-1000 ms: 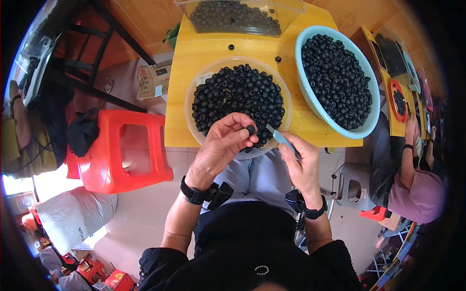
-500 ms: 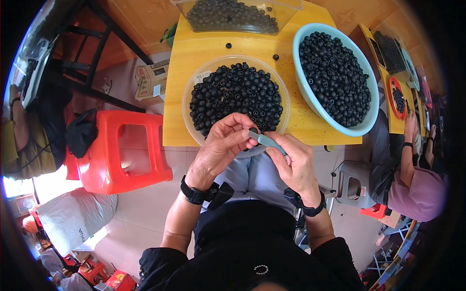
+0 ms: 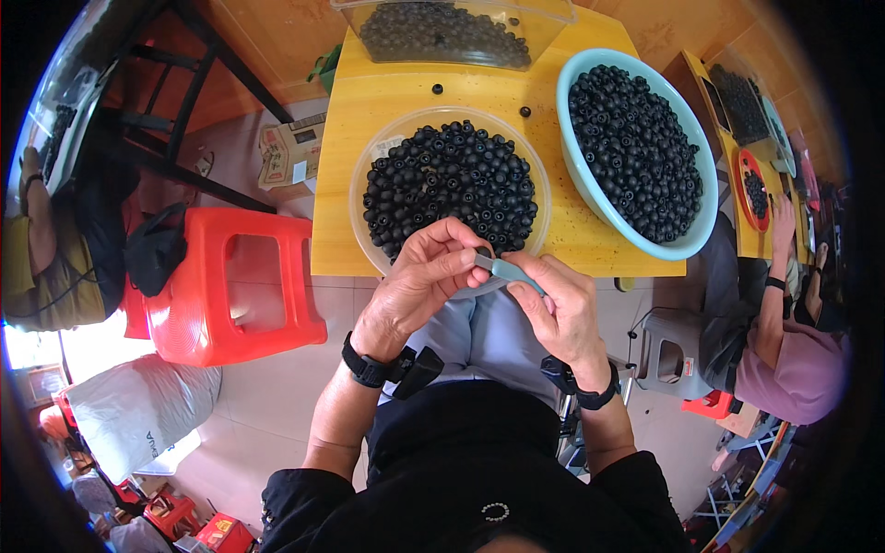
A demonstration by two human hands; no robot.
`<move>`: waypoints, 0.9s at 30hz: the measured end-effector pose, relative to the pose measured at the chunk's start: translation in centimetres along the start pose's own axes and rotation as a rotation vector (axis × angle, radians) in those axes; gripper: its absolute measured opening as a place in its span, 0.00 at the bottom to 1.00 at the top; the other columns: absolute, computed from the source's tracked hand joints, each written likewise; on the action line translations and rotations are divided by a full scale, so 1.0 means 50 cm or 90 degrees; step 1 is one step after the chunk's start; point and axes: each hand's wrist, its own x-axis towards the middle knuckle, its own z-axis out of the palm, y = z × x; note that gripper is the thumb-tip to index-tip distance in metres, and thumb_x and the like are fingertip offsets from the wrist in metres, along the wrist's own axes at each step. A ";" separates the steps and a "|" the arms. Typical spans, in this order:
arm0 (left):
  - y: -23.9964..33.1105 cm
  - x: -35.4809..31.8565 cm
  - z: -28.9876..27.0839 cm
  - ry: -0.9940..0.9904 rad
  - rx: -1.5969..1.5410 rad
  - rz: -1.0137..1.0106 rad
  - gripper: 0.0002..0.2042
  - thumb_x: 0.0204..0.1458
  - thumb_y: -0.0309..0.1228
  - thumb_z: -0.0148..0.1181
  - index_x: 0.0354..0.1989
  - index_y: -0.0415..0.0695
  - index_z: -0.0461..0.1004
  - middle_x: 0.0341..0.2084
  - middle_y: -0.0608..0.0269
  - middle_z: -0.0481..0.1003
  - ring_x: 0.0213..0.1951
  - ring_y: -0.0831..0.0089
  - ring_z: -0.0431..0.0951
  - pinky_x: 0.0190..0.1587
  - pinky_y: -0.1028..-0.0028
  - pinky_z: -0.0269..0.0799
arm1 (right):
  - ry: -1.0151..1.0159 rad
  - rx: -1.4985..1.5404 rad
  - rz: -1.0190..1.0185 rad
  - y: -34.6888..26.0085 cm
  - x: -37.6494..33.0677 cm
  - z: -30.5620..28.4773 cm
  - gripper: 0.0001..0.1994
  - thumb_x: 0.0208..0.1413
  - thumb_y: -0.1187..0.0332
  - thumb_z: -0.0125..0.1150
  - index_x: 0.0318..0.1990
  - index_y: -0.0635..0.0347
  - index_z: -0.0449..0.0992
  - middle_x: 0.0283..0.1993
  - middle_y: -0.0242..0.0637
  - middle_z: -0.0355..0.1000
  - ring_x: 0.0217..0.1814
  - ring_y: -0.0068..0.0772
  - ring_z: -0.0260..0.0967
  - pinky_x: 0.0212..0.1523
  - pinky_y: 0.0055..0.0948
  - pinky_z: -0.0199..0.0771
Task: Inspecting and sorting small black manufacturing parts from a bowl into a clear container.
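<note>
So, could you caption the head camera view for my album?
Left hand pinches a black bead while the right hand holds a blue-handled blade at it.

Wooden wall [image 3: 267, 41] at 11 o'clock, yellow bench [image 3: 498, 88] at 12. Black frame [image 3: 198, 177] at 10, red stool [image 3: 194, 286] at 9, beyond it bright light [image 3: 106, 343]. Pale tiled floor [image 3: 267, 401] at 8.

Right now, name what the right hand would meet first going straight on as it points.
Knife first, the right hand would probably meet the black bead pinched in the left hand; blade and bead overlap in view, so whether they touch is unclear.
</note>
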 end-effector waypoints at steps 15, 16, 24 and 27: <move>0.013 -0.020 -0.005 -0.030 -0.049 -0.039 0.05 0.50 0.23 0.58 0.34 0.41 0.70 0.32 0.59 0.74 0.30 0.77 0.75 0.35 0.81 0.72 | 0.012 0.027 0.076 0.019 0.008 -0.015 0.09 0.51 0.73 0.55 0.39 0.66 0.75 0.32 0.44 0.74 0.29 0.37 0.73 0.28 0.26 0.70; 0.009 -0.019 -0.003 -0.012 -0.052 -0.036 0.05 0.50 0.22 0.57 0.34 0.40 0.70 0.32 0.59 0.74 0.31 0.77 0.75 0.36 0.80 0.72 | 0.031 0.088 0.069 0.031 0.004 -0.004 0.09 0.50 0.73 0.57 0.39 0.66 0.75 0.34 0.43 0.74 0.30 0.34 0.72 0.29 0.26 0.69; -0.008 -0.021 0.008 0.016 0.050 -0.078 0.06 0.49 0.23 0.59 0.34 0.41 0.70 0.30 0.66 0.73 0.31 0.78 0.75 0.36 0.80 0.72 | -0.025 0.238 0.132 -0.017 0.012 0.010 0.12 0.43 0.71 0.68 0.35 0.65 0.76 0.22 0.30 0.65 0.27 0.17 0.65 0.27 0.19 0.63; -0.015 -0.026 0.016 0.014 0.067 -0.106 0.07 0.48 0.22 0.60 0.33 0.42 0.69 0.29 0.67 0.73 0.31 0.79 0.75 0.35 0.80 0.72 | -0.018 0.479 0.235 0.002 -0.015 0.028 0.09 0.46 0.73 0.65 0.34 0.67 0.75 0.24 0.30 0.68 0.30 0.18 0.67 0.30 0.18 0.66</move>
